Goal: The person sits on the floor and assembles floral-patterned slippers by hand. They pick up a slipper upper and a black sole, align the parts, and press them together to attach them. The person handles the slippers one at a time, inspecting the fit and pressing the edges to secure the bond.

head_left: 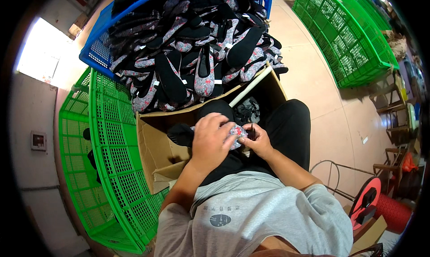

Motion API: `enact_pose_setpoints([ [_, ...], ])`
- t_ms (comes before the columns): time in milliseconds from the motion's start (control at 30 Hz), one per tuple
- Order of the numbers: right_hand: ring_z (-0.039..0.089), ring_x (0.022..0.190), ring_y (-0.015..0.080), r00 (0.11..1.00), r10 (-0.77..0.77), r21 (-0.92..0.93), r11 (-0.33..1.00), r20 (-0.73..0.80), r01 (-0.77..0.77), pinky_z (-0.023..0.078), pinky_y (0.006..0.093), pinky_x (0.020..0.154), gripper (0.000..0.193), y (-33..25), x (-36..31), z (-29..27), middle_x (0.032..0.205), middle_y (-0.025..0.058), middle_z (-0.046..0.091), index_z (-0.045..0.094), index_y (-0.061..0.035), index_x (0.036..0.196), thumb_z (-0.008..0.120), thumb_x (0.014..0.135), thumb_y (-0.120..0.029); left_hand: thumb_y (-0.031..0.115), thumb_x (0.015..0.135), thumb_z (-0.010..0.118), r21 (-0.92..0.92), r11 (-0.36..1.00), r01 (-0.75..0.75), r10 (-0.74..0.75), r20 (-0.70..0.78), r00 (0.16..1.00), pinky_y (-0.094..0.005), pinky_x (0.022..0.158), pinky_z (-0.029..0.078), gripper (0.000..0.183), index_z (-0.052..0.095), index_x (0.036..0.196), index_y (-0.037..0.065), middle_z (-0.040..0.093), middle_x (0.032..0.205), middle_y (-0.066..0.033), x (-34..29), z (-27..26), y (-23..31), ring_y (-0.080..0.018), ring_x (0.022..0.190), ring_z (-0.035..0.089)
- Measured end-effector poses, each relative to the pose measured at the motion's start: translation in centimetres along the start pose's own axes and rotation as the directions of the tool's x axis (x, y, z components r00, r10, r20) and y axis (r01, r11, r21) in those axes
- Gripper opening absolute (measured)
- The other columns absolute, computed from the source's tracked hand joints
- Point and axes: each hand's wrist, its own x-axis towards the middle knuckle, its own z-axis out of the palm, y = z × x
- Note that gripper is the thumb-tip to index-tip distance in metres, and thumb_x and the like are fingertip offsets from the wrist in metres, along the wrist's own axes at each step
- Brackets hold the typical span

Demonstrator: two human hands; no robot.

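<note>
Both the left hand (209, 140) and right hand (256, 140) grip a floral-patterned shoe (237, 133) with a black sole. It is held over the lap, just beside the cardboard box's (154, 149) open near edge.

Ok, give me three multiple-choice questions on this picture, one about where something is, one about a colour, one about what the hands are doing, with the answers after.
1. Where is the big pile of shoes?
A. In the blue crate
B. On the person's lap
C. On the floor by the red spool

2. What colour is the empty crate on the person's left?
A. Blue
B. Green
C. Red

3. What are the hands doing?
A. Resting apart on the knees
B. Both holding one patterned shoe
C. Lifting the cardboard box

Answers:
1 A, the shoes are heaped over the blue crate's rim, beyond the cardboard box.
2 B, its mesh walls are bright green.
3 B, the left hand grips over the shoe and the right hand pinches its end.
</note>
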Motion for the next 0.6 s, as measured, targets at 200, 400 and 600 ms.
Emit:
enact_pose_setpoints([
  [200,0.053,0.078,0.0029,0.995,-0.101,-0.082,0.991,0.022,0.102,0.045,0.0202,0.069,0.034,1.4,-0.2,-0.8,0.092,-0.0023,0.06,0.061,-0.0043,0.111,0.077,0.082,-0.01,0.017,0.074,0.071,-0.03,0.999,-0.033,0.039,0.252,0.967,-0.039,0.082,0.047,0.02,0.071,0.092,0.007,0.063,0.096,-0.0077,1.8,1.8,0.3,-0.0283,0.095,0.059],
  [400,0.053,0.077,0.0035,0.996,-0.051,-0.078,0.995,0.08,0.057,0.044,0.0196,0.067,0.031,0.3,-0.5,-0.3,0.09,-0.002,0.06,0.065,-0.0046,0.106,0.08,0.08,-0.011,0.015,0.078,0.068,-0.025,1.0,-0.017,0.025,0.36,0.933,-0.039,0.074,0.049,0.01,0.072,0.084,0.008,0.063,0.084,-0.0073,2.6,1.9,-0.3,-0.0286,0.081,0.059],
  [600,0.053,0.076,0.0038,0.99,-0.105,-0.203,0.971,0.093,0.122,0.043,0.0197,0.066,0.032,-1.3,-0.4,-0.3,0.092,-0.0012,0.061,0.066,-0.0042,0.106,0.081,0.079,-0.011,0.011,0.081,0.063,-0.185,0.978,0.096,-0.019,0.378,0.925,-0.0384,0.072,0.048,0.008,0.067,0.08,0.004,0.062,0.082,-0.0104,2.7,2.5,-1.8,-0.0306,0.079,0.06],
])
